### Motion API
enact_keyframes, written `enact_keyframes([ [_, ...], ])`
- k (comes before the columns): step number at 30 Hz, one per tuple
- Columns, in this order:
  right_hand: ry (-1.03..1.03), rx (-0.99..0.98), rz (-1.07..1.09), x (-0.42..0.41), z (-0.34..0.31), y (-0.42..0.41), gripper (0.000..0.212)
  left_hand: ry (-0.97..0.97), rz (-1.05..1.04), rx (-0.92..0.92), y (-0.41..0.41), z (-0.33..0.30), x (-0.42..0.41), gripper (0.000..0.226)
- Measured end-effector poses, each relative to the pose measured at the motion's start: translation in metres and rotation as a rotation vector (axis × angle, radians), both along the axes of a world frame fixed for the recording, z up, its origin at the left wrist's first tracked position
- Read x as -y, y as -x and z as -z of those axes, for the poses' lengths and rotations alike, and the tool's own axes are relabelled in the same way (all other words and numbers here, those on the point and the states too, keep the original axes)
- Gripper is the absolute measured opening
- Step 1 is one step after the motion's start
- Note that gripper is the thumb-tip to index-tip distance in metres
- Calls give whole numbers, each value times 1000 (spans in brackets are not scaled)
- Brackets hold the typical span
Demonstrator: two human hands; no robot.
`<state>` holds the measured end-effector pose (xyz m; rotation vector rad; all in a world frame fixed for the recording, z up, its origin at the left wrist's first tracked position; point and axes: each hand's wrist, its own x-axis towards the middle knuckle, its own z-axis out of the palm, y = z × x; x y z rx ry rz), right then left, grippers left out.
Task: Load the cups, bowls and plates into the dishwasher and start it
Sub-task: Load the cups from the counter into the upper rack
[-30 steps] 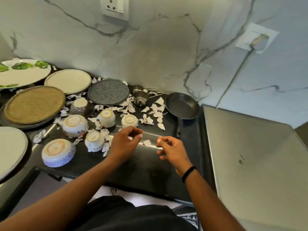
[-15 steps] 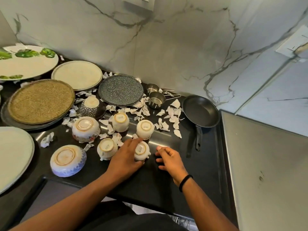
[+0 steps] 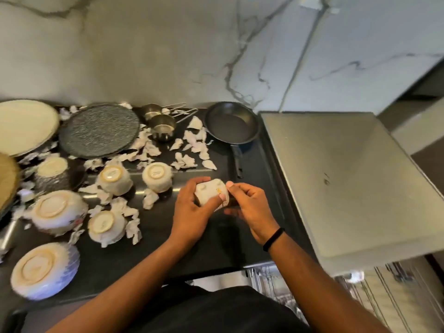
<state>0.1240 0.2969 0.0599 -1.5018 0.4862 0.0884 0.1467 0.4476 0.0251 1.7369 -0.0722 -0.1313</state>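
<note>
Fingers (image 3: 217, 197): both hands curled round a white cup (image 3: 209, 192)
Measuring cups (image 3: 161, 127): nothing visible inside
Pan (image 3: 231, 123): bare inside
Bowls (image 3: 45, 269): upside down on tabletop (image 3: 192, 248)

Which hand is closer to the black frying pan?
The right hand. It sits just below the frying pan's handle, touching the small white cup. The left hand grips that cup from its other side, farther from the pan.
</note>
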Motion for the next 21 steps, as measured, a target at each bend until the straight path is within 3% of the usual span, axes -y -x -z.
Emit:
enact_keyframes([
  [5,22,36,219,72,-5,49,13,198,175,-169,19,-18,89,31],
  [9,8,97,400,139,-5,101,16,143,387,-258,51,-26,167,26],
  [15,47,121,746,254,9,196,22,-101,690,-116,131,-8,288,66],
  [21,3,11,939,350,53,299,19,-171,856,-159,212,30,400,72],
])
